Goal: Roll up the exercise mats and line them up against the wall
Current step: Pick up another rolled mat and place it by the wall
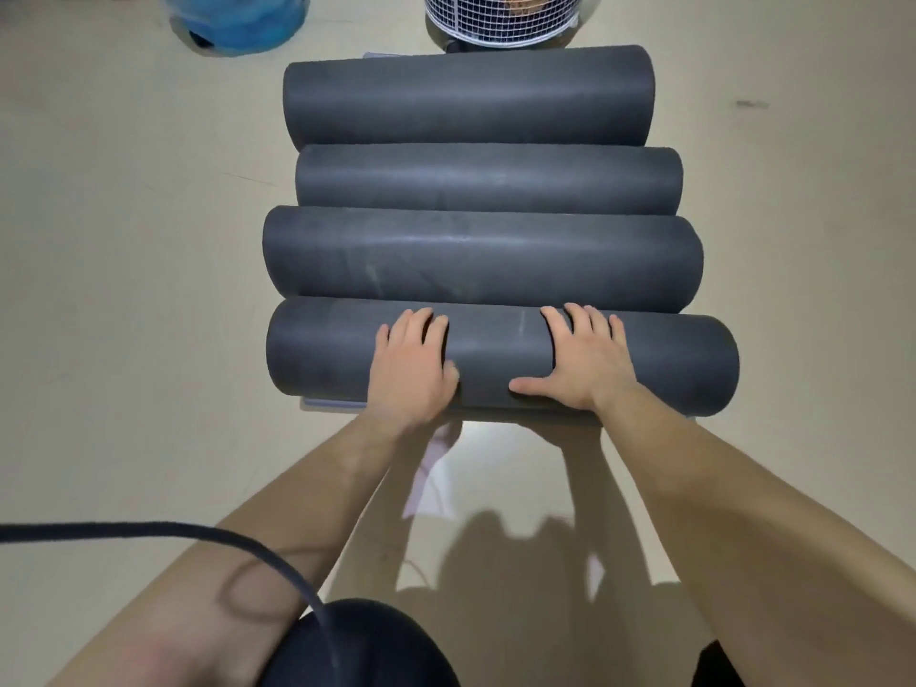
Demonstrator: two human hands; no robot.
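Several dark grey rolled exercise mats lie side by side on the beige floor, touching one another. The nearest roll (669, 359) lies crosswise in front of me. My left hand (411, 369) presses flat on its top left of centre, fingers spread over the curve. My right hand (580, 364) presses on it right of centre, thumb stretched along the near side. Behind it lie a second roll (481, 260), a third roll (488, 181) and the farthest roll (468, 96). A thin strip of flat mat edge (332, 405) shows under the nearest roll.
A white wire-mesh fan or heater (503, 17) stands just behind the farthest roll. A blue plastic container (238, 17) sits at the back left. A black cable (148, 530) crosses my left forearm. Bare floor (124, 240) lies left and right of the rolls.
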